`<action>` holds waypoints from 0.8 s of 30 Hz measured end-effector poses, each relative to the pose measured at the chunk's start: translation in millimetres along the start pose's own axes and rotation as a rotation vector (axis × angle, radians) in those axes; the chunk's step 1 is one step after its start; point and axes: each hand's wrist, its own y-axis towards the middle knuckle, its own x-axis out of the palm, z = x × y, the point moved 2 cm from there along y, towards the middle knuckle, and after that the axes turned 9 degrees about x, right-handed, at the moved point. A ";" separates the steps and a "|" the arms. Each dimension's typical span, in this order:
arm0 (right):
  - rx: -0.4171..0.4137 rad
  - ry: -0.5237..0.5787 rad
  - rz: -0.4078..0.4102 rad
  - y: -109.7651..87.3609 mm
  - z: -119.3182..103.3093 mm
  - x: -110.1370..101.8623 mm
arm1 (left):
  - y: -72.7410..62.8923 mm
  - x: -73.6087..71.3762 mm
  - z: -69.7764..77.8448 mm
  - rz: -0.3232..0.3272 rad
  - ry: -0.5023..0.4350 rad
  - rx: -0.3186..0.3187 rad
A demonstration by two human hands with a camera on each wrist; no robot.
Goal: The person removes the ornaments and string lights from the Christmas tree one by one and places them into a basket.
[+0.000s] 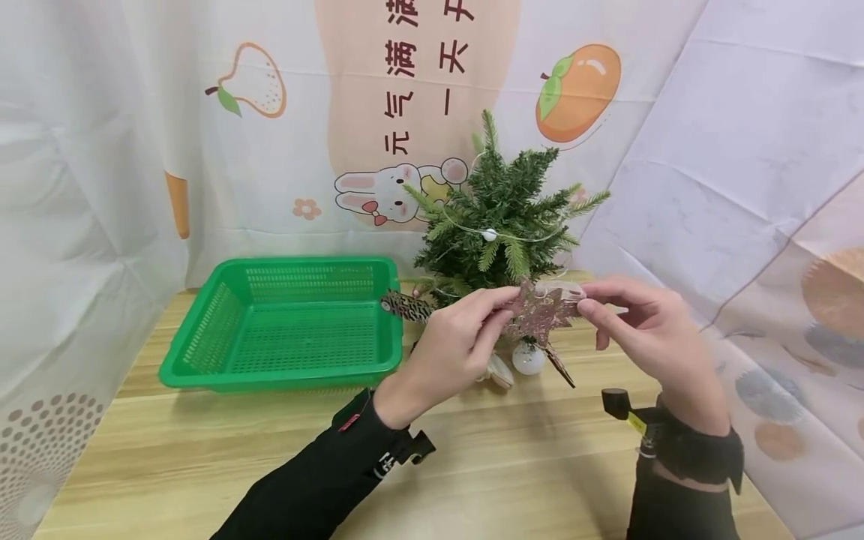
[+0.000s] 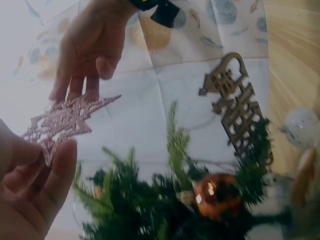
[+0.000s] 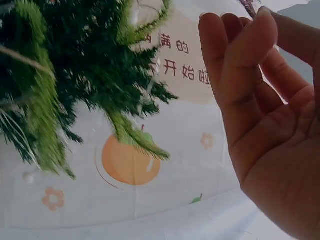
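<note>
A pink glittery star ornament [image 1: 538, 311] with cut-out shapes is held between both hands, in front of a small green Christmas tree [image 1: 509, 214]. My left hand [image 1: 455, 349] pinches the star's left side between thumb and fingers; the left wrist view shows this grip on the star [image 2: 60, 122] from close up. My right hand [image 1: 658, 337] pinches the opposite edge with thumb and forefinger. Only a sliver of the star shows past the right fingertips in the right wrist view. The star and hands hide the tree's lower part in the head view.
To the left stands a green plastic basket [image 1: 283, 377]. On the tree hang a white ball [image 1: 529, 358], a copper ball [image 2: 217, 196], a flat brown lettered ornament [image 2: 240, 110] and a dark patterned one [image 1: 407, 306]. A printed curtain [image 1: 270, 187] backs the wooden table [image 1: 499, 465].
</note>
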 end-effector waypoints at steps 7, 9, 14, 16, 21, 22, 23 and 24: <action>0.014 -0.186 -0.039 -2.2 4.7 28.4 | -31.6 -18.4 -10.2 0.026 -0.004 -0.010; 0.007 -0.203 -0.044 0.8 5.6 39.0 | -41.4 -25.2 -15.1 0.032 -0.012 -0.020; -0.023 -0.236 -0.009 10.7 9.2 69.7 | -62.6 -42.1 -35.6 0.078 -0.079 -0.070; -0.043 -0.261 0.012 14.3 10.1 82.7 | -71.8 -50.0 -42.8 0.103 -0.091 -0.102; -0.082 -0.315 0.041 22.4 13.0 108.0 | -90.3 -67.5 -54.5 0.157 -0.062 -0.157; -0.084 -0.320 0.042 23.8 14.1 111.5 | -92.4 -70.2 -56.5 0.158 -0.054 -0.163; -0.088 -0.325 0.046 25.0 15.3 114.4 | -94.0 -72.7 -58.5 0.156 -0.042 -0.168; -0.090 -0.328 0.049 26.1 16.1 116.9 | -95.2 -75.1 -60.2 0.147 -0.027 -0.175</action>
